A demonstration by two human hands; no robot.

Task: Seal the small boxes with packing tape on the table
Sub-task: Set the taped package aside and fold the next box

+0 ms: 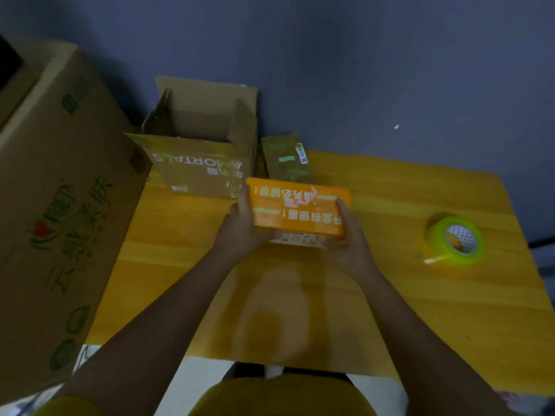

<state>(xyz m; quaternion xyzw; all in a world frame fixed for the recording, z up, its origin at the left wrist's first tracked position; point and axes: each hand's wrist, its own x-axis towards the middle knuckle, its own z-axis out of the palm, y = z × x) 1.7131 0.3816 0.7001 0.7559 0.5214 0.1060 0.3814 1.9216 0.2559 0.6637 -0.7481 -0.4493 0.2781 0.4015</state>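
At frame centre, left hand (240,226) and right hand (350,235) fingers grip the flat orange cardboard box (298,207) by its ends; it may slip, as the green tape roll (456,240) needs one hand.

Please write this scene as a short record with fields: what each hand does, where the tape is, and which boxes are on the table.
left hand: left hand holds the left end of the orange box
right hand: right hand holds the right end of the same box
tape: tape roll lies on the table, to the right, untouched
other boxes: open cardboard box and small green box at the far edge; large carton on the left
tape on orange box: cannot tell
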